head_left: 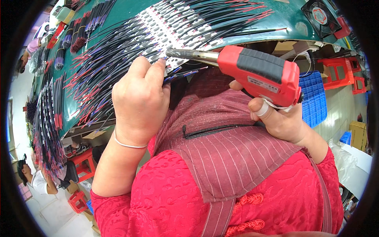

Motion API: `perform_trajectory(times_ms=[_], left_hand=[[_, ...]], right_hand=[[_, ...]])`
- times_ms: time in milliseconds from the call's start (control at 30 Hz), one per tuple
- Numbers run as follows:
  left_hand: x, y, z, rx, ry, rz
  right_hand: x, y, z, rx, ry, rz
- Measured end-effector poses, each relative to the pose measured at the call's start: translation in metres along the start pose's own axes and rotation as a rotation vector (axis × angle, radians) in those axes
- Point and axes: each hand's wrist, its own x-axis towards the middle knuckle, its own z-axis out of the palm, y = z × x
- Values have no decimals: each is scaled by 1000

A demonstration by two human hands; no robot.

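My right hand (278,118) is wrapped round the handle of a red-and-black gun-shaped tool (260,69) with a long metal barrel. A white band circles its thumb. The tool points left, and its dark tip lies over the near end of a row of small white circuit boards (158,23). Black wires (114,59) with red and blue ends fan out from both sides of the boards. Just beside the tip, my left hand (140,93) is closed, with bent fingers at the near boards and wires. What it pinches is hidden.
The boards lie on a green table (284,19). A black fan (321,17) stands at its far right. Wire bundles (81,33) and another wired strip (49,122) lie left. Blue crates (314,98) and red stools (337,73) are right. A person (37,177) sits at the left.
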Motion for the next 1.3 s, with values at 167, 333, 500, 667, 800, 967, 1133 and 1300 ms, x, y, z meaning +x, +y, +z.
perform_trajectory(times_ms=[167, 333, 500, 667, 800, 967, 1133, 1300], left_hand=[[2, 3, -2, 10, -30, -27], [5, 3, -2, 9, -47, -21], [7, 0, -2, 27, -40, 47], [12, 1, -6, 21, -67, 29], [14, 1, -8, 42, -92, 28], [18, 4, -10, 37, -118, 12], [18, 4, -12, 48, -133, 13], [19, 5, -12, 53, -133, 11]], right_hand=[[3, -5, 2, -83, -3, 11], [1, 2, -2, -167, -11, -46], [3, -2, -3, -306, -38, -134], [5, 3, -5, -248, -44, -161], [6, -4, -12, -380, -136, -193], [4, 3, -8, -127, -57, -80], [4, 2, -10, -67, -29, -63], [4, -4, -11, 30, -6, 4]])
